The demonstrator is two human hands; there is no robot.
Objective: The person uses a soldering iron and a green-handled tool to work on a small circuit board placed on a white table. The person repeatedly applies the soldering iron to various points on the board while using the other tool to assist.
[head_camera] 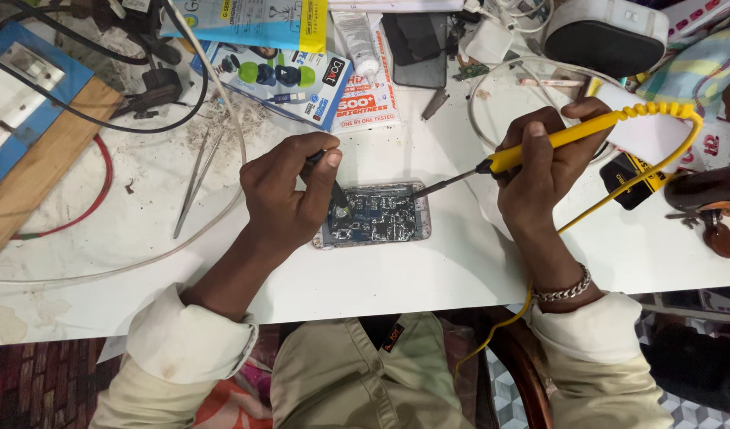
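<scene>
Here, in the head view, an opened phone (pixel 374 215) lies flat on the white counter (pixel 428 270), near the person and about midway between the two hands, its circuit boards facing up. The left hand (pixel 289 191) rests on the left end of the phone, and its fingers (pixel 321 155) are pinched narrow around a thin dark tool (pixel 337 191) whose tip comes down onto the board. The right hand (pixel 543 163) sits just right of the phone, its fingers closed around the yellow handle of a soldering iron (pixel 539 147). The iron's dark metal tip reaches left to the far right corner of the phone; whether it touches cannot be told. A yellow cord (pixel 666 155) loops from the far end of the handle, curves right and runs back near, past the right wrist, which wears a metal chain bracelet (pixel 565 290).

Left of the left hand, a pair of metal tweezers (pixel 194 184) lies on the counter, well apart from the phone. A white cable (pixel 222 95) curves across that left side. Farther off, beyond the phone, lie printed product boxes (pixel 289 79) and a dark phone screen (pixel 419 48). At the far left stands a blue switch board (pixel 23 95) on a wooden plank. At the far right sits a white and black device (pixel 607 36).
</scene>
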